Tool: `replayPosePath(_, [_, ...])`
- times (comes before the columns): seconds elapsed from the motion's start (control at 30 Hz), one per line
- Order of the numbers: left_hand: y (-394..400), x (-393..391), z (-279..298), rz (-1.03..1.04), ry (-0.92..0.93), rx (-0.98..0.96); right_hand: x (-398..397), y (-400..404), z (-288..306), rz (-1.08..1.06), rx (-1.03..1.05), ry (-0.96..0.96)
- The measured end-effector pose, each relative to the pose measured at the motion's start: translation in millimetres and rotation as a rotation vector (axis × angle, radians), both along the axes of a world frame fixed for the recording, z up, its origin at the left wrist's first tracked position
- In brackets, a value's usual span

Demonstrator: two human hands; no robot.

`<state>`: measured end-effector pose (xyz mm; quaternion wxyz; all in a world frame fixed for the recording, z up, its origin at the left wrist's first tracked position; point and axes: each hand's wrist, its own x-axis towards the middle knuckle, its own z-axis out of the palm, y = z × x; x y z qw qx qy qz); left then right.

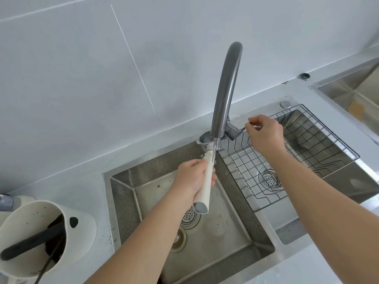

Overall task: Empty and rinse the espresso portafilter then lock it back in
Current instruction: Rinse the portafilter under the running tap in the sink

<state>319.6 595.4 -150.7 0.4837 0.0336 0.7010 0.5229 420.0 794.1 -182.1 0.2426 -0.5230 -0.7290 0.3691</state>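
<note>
at the far left of the desk (pixel 61 177) stands a cream knock box (pixel 44 238) with a dark bar across its mouth and dark grounds inside, near the basin, probably so the puck could be dumped before rinsing. over the left sink basin (pixel 215 232) the left hand (pixel 194 179) has its fingers clenched around the cream handle of the portafilter (pixel 206 175), angling it upward so the metal basket sits right beneath the faucet (pixel 224 93) outlet; a thin stream of water seems to run past the basket's edge. holding it above the basin keeps the runoff draining into the sink. to the right, the right hand (pixel 265 133) pinches the thin faucet lever (pixel 244 129), fingers closed on it, likely to control the flow. a wire rack (pixel 297 156) sits in the right basin.
</note>
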Motion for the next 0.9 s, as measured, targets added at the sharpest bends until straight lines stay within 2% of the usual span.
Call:
replayPosePath(0.13, [3,0,3,0.091,-0.169,0.028,1,-1,0,0.001,-0.014,0.002])
replayPosePath(0.33, [3,2,8,0.097,-0.311,0.045,1,0,0,-0.002,-0.012,0.002])
replayPosePath(0.73, [-34,-2,13,0.049,-0.5,0.065,2,2,-5,-0.007,-0.004,0.013])
replayPosePath(0.9, [-48,-3,12,0.021,-0.505,0.024,1,3,-2,-0.003,-0.008,0.013])
